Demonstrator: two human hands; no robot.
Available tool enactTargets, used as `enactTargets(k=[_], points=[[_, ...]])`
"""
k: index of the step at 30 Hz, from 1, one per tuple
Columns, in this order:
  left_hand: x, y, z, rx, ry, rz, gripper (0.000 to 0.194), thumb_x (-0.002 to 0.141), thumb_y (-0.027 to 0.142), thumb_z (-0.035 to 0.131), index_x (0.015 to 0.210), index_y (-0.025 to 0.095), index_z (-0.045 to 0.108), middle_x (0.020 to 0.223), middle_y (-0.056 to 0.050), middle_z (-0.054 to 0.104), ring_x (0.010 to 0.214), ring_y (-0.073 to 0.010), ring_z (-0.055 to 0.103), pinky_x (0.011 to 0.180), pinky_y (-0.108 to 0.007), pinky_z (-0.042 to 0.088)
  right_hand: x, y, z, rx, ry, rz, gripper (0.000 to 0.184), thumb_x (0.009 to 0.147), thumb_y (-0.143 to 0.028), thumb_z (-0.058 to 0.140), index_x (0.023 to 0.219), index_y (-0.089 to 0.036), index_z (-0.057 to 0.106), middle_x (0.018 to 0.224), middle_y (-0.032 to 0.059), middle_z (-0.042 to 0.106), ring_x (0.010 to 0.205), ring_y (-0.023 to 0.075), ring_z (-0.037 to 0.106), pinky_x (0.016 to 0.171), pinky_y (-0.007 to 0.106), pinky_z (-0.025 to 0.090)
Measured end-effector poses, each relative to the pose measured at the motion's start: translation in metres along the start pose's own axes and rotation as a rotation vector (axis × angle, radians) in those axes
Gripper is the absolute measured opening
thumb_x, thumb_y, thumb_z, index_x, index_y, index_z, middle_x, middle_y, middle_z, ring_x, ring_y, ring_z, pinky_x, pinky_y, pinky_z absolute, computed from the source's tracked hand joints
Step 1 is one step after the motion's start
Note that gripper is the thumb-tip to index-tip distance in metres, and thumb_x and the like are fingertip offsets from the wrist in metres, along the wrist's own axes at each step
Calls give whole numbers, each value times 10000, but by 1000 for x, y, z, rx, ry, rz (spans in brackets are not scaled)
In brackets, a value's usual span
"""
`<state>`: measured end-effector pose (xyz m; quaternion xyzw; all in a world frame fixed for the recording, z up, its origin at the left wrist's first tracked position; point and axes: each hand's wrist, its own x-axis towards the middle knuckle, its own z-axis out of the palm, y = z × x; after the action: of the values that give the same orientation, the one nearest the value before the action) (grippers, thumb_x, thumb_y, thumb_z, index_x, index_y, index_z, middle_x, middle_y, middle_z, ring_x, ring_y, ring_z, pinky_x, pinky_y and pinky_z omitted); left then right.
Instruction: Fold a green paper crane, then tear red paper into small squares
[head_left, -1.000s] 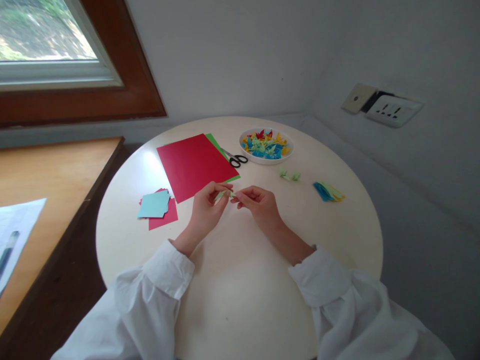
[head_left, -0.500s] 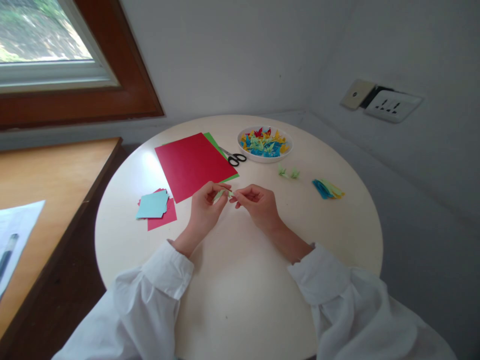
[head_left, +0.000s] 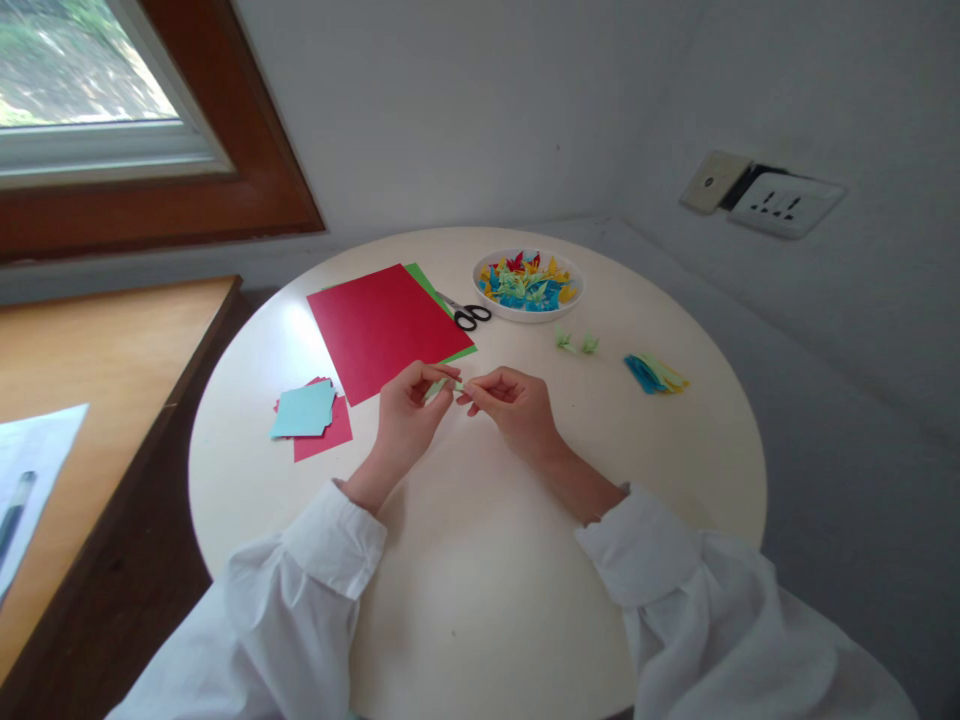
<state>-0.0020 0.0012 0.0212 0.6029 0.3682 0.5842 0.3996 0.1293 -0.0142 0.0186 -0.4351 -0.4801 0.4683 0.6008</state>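
Note:
My left hand [head_left: 411, 408] pinches a small pale green folded paper piece [head_left: 435, 388] between thumb and fingers, above the middle of the round white table [head_left: 480, 600]. The fingertips of my right hand [head_left: 514, 405] are closed on the right end of the same piece. Fingers cover most of it, so its exact shape is hidden. Beyond my right hand, two pale green folded paper cranes [head_left: 589, 344] rest on the table.
Large red paper [head_left: 390, 330] over green sheets lies behind my left hand, with black-handled scissors [head_left: 466, 318] beside it. A white dish [head_left: 529, 316] holds several coloured paper cranes. Small paper squares [head_left: 304, 410] lie left; folded blue, green and yellow papers [head_left: 654, 375] lie right.
Both hands stay almost in place with the pale green paper between them, the fingertips shifting only slightly. The whole view has moved a little.

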Motion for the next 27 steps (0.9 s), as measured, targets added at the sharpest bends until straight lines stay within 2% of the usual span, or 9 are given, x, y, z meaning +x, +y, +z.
enactTargets(k=[11,27], points=[[1,2,-1,37,15,-3,114,697,220,669,644,172,580,767,-46,676,774,-161,644,744,-306,502,1,1,0,65,-24,31,312,612,-411,740,748,-185,573,635,-15,663,588,145,658,528,262,520],[1,-1,-1,44,22,18,111,703,206,654,639,177,567,752,-38,670,760,-159,640,737,-306,498,0,2,1,28,-13,7,301,643,-439,717,721,-184,576,621,-15,653,563,141,652,532,264,525]])
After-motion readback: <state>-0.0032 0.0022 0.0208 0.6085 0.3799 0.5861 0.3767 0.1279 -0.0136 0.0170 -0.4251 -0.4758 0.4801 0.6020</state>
